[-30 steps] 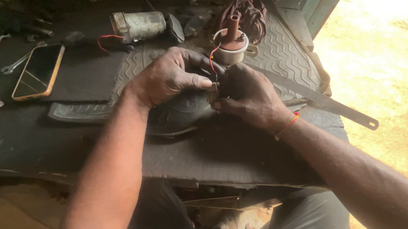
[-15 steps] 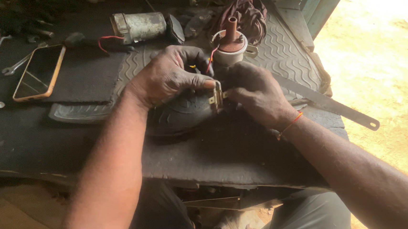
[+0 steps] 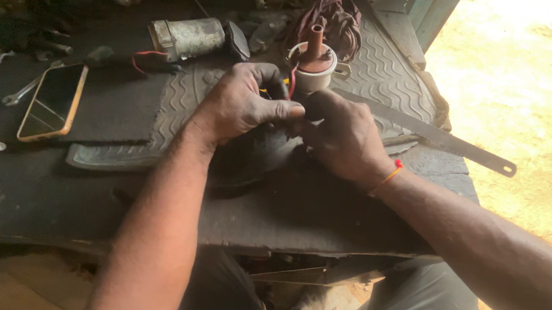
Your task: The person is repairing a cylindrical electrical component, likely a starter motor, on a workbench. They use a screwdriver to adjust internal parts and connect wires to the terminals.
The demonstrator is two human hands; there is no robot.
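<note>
My left hand (image 3: 244, 101) and my right hand (image 3: 342, 135) meet over a dark rounded part (image 3: 256, 160) that lies on the black rubber mat (image 3: 183, 97). Both hands are closed on a small piece between their fingertips, which the fingers hide. A red wire (image 3: 291, 85) and a bit of yellow show just above the thumbs. Directly behind the hands stands a white cylindrical coil with a reddish-brown top post (image 3: 314, 57). My right wrist wears a thin orange band (image 3: 388, 176).
A phone in an orange case (image 3: 53, 102) lies at the left. A silver cylindrical motor (image 3: 187, 37) lies behind. A flat metal blade (image 3: 445, 139) sticks out to the right. Wrenches (image 3: 15, 94) and a maroon cloth (image 3: 337, 20) sit at the back. Sandy ground lies to the right.
The small brass-coloured piece seen between the hands half a second ago is now covered by the fingers. Both hands have closed tighter together.
</note>
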